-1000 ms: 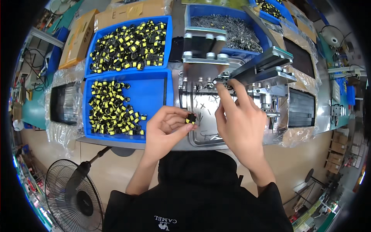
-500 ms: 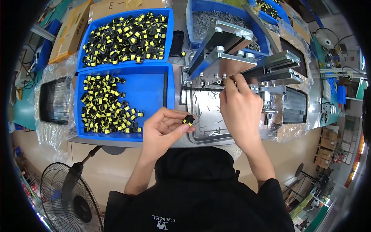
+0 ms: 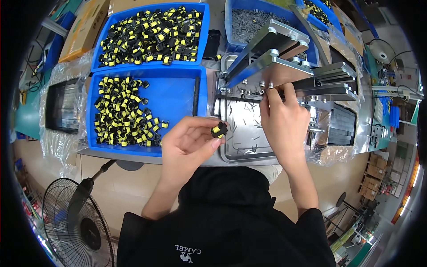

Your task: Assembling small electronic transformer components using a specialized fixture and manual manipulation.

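Observation:
Between the thumb and fingers of my left hand (image 3: 184, 144) is a small black and yellow transformer (image 3: 219, 129), held over the left edge of a shallow metal tray (image 3: 242, 141). My right hand (image 3: 287, 127) reaches up under the plates of a metal fixture (image 3: 280, 73). Its fingertips are pinched together beside the fixture's lower bolts; whatever they hold is hidden. Thin grey metal pieces lie scattered in the tray. Left of my left hand, a blue bin (image 3: 178, 95) contains a heap of similar transformers along its left side.
A second blue bin (image 3: 205, 33) behind is heaped with more transformers. At the back right, a blue bin (image 3: 228, 26) of grey metal pieces stands behind the fixture. Cardboard boxes (image 3: 86, 35) line the far left. A floor fan (image 3: 78, 222) stands at lower left.
The transformer has turned in my left fingers, so its yellow band now faces up and left. My right hand stays at the fixture. The whole view has shifted slightly.

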The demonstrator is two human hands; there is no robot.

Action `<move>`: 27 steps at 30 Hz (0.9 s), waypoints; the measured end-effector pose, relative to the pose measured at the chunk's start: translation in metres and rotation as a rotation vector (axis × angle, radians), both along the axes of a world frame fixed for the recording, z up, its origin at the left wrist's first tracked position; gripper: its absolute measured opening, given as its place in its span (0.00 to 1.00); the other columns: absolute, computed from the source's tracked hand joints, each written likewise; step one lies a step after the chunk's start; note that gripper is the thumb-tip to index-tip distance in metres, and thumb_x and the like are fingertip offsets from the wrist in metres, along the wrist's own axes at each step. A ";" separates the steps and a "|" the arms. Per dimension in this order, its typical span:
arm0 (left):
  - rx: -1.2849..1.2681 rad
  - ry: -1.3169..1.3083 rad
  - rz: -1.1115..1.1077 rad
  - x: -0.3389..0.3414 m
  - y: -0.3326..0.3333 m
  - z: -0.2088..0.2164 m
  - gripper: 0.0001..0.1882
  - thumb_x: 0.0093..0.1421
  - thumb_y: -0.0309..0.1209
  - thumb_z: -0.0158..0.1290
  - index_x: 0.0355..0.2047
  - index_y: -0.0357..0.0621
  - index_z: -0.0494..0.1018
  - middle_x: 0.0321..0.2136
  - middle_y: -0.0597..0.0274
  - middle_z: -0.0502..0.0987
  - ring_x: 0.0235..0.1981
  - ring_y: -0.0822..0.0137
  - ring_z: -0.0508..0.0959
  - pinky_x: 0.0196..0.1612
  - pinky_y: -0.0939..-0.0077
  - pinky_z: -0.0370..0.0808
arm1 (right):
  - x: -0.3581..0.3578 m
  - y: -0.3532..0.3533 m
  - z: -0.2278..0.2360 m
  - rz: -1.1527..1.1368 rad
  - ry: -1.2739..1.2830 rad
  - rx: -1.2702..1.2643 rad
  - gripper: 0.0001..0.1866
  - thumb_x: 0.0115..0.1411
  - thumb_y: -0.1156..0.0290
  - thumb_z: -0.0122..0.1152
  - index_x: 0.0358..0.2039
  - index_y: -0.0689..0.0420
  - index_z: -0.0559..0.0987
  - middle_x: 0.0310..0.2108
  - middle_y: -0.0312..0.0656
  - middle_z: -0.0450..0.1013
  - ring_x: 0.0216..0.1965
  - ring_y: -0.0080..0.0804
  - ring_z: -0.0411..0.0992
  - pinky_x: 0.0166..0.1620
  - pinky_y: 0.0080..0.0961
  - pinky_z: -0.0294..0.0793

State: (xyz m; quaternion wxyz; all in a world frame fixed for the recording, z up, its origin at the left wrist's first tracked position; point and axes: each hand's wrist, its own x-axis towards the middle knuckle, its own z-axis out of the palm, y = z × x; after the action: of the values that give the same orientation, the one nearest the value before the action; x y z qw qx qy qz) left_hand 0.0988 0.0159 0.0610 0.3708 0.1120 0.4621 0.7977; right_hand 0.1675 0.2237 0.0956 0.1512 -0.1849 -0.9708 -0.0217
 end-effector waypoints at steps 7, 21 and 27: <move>-0.001 0.324 0.114 0.005 -0.002 0.012 0.19 0.57 0.10 0.58 0.50 0.26 0.74 0.48 0.48 0.77 0.44 0.66 0.79 0.46 0.74 0.77 | -0.001 -0.003 -0.005 -0.014 -0.024 0.040 0.06 0.57 0.71 0.67 0.33 0.58 0.81 0.38 0.45 0.75 0.19 0.45 0.75 0.22 0.37 0.75; -0.122 0.700 0.084 0.001 -0.008 0.038 0.18 0.51 0.16 0.60 0.44 0.24 0.78 0.42 0.43 0.78 0.41 0.61 0.79 0.45 0.73 0.77 | 0.008 0.015 -0.026 0.164 0.177 0.070 0.14 0.53 0.76 0.70 0.41 0.61 0.82 0.44 0.44 0.77 0.21 0.34 0.77 0.22 0.28 0.76; -0.111 0.673 0.066 0.001 -0.010 0.040 0.19 0.51 0.17 0.61 0.45 0.24 0.78 0.41 0.43 0.78 0.41 0.60 0.79 0.46 0.72 0.77 | 0.007 0.019 -0.025 0.219 0.175 0.083 0.15 0.52 0.77 0.70 0.42 0.62 0.81 0.44 0.46 0.77 0.21 0.34 0.78 0.23 0.27 0.77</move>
State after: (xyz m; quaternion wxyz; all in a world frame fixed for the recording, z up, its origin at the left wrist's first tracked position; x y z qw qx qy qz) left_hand 0.0998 0.0060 0.1015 0.1770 0.3334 0.6048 0.7012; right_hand 0.1742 0.2427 0.0704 0.2442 -0.0726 -0.9666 -0.0292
